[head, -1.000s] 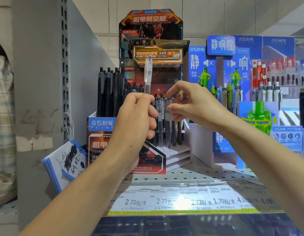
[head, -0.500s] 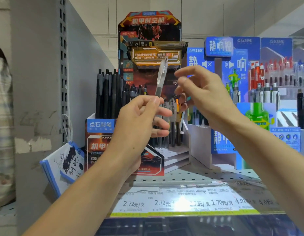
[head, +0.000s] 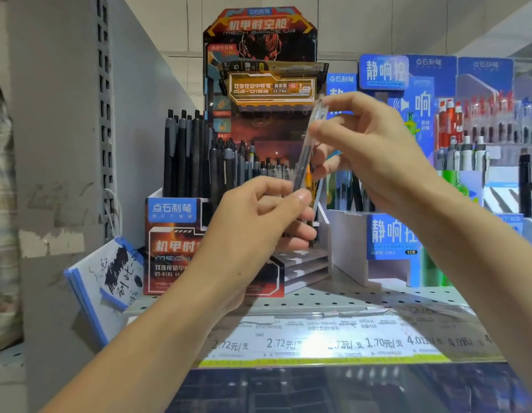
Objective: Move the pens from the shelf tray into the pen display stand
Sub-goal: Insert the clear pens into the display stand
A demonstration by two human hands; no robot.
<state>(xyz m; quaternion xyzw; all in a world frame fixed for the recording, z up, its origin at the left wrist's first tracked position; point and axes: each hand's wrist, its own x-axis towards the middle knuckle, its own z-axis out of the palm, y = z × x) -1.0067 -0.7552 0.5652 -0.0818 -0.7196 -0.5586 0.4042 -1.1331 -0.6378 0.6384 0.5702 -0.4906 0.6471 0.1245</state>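
A clear-barrelled pen (head: 304, 158) stands tilted in front of the red-and-black pen display stand (head: 181, 248). My left hand (head: 258, 222) pinches its lower end between thumb and fingers. My right hand (head: 369, 156) closes thumb and fingers round its upper part. Several black pens (head: 193, 156) stand in the stand's back left rows, and shorter pens fill the stepped rows behind my hands. Those front rows are partly hidden by my left hand.
The stand sits on a perforated metal shelf (head: 348, 299) with a price-label strip (head: 318, 341) along its front edge. A blue pen display (head: 390, 234) stands close on the right. A scribbled test pad (head: 109, 281) leans at the left by a grey upright panel (head: 62, 144).
My right hand, which was open beside the pen, has come over and taken hold of its upper part. The pen has tilted further to the right in my left hand.
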